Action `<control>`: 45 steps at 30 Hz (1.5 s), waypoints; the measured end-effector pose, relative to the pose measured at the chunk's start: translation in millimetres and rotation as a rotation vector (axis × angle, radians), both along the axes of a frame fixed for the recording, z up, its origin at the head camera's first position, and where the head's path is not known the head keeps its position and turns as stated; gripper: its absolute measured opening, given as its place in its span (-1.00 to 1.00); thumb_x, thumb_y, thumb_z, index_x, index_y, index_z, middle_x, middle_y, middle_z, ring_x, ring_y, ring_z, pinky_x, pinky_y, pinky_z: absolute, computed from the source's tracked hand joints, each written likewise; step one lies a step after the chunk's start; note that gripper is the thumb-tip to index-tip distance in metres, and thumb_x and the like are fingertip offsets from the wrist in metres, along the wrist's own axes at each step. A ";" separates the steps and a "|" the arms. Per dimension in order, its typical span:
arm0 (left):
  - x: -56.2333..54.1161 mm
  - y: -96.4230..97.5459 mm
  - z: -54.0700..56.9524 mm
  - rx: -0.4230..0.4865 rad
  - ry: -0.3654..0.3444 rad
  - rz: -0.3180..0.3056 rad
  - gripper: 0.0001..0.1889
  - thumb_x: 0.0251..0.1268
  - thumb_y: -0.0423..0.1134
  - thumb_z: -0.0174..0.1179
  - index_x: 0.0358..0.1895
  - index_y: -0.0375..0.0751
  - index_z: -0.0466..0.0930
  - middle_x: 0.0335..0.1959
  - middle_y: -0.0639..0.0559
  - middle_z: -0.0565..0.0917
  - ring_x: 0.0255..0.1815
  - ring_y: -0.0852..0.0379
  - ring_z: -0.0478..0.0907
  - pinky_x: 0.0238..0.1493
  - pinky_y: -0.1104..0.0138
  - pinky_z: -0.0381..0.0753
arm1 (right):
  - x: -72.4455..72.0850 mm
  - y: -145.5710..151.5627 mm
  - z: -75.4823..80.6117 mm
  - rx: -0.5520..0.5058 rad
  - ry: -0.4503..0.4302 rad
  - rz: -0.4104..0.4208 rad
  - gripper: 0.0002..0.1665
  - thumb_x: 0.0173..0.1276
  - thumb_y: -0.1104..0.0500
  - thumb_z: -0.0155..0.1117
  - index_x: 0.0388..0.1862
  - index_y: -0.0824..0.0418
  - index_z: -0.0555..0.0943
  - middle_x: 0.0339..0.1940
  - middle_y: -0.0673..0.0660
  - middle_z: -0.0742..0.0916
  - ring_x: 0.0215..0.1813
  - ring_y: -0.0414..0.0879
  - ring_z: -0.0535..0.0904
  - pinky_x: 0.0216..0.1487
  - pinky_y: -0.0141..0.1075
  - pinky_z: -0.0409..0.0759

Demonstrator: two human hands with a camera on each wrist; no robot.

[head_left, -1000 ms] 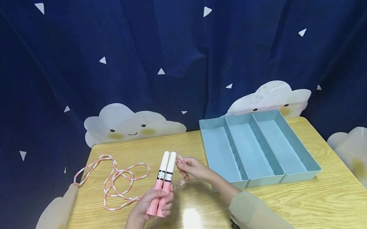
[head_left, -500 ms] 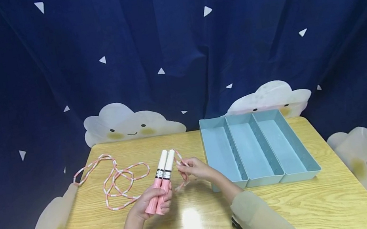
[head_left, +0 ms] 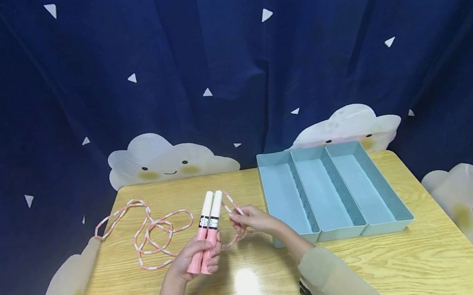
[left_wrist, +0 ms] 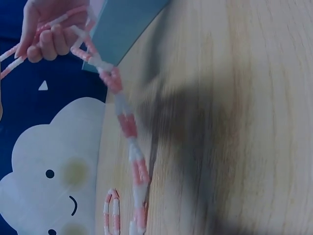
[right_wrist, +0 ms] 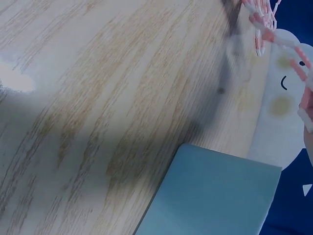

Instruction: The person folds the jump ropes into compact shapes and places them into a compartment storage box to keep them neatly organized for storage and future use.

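Observation:
A jump rope has two pink-and-white handles [head_left: 215, 214], held side by side in my left hand [head_left: 184, 263], white ends slanting up and away. My right hand [head_left: 251, 219] pinches the pink-and-white beaded cord [head_left: 230, 201] just right of the handles. Seen from the left wrist, the right hand [left_wrist: 49, 36] has curled fingers around the cord [left_wrist: 128, 125], and a doubled length hangs from it down past the table. The rest of the cord [head_left: 149, 268] lies in loose loops on the table's left side. Only a bit of the right fingers shows in the right wrist view.
A light blue tray [head_left: 319, 231] with three long compartments stands right of my right hand, its corner [right_wrist: 215, 191] near the right wrist. The wooden table [head_left: 354, 273] ends at a dark blue curtain [head_left: 183, 47] with cloud prints behind.
The two handles have shifted a little left and away from me in my left hand. My right hand has dropped slightly, and more cord now shows between it and the handles.

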State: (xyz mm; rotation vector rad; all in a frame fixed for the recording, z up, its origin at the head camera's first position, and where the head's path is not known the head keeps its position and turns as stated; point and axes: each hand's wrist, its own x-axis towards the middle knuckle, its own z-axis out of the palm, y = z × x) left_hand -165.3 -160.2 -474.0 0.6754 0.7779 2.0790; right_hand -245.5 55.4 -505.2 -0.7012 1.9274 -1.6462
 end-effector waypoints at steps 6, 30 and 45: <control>-0.5 -0.8 -0.1 0.002 0.011 0.008 -0.57 0.21 -0.51 -0.62 -0.06 -0.18 0.24 -0.45 0.13 0.39 -0.55 0.28 0.23 -0.50 0.54 0.31 | 1.5 1.5 2.4 0.033 0.004 0.017 -0.53 0.48 0.17 -0.19 -0.39 0.59 0.40 -0.64 0.15 0.53 -0.56 -0.09 0.39 -0.51 -0.31 0.29; -4.0 -2.5 1.1 0.032 0.010 0.059 -0.56 0.22 -0.52 -0.64 -0.07 -0.19 0.25 -0.47 0.11 0.38 -0.55 0.29 0.25 -0.53 0.54 0.29 | 10.3 6.9 5.5 -0.031 -0.022 0.087 -0.54 0.51 0.21 -0.34 -0.47 0.57 0.25 -0.71 0.07 0.47 -0.68 -0.21 0.34 -0.64 -0.48 0.34; -6.6 -7.4 -0.7 0.033 0.004 0.099 -0.55 0.22 -0.52 -0.67 -0.06 -0.20 0.23 -0.46 0.11 0.38 -0.57 0.25 0.16 -0.54 0.53 0.25 | 17.8 10.2 13.6 -0.036 -0.042 0.081 -0.34 0.53 0.10 -0.56 -0.09 0.60 0.43 -0.55 0.28 0.52 -0.54 -0.10 0.44 -0.50 -0.31 0.46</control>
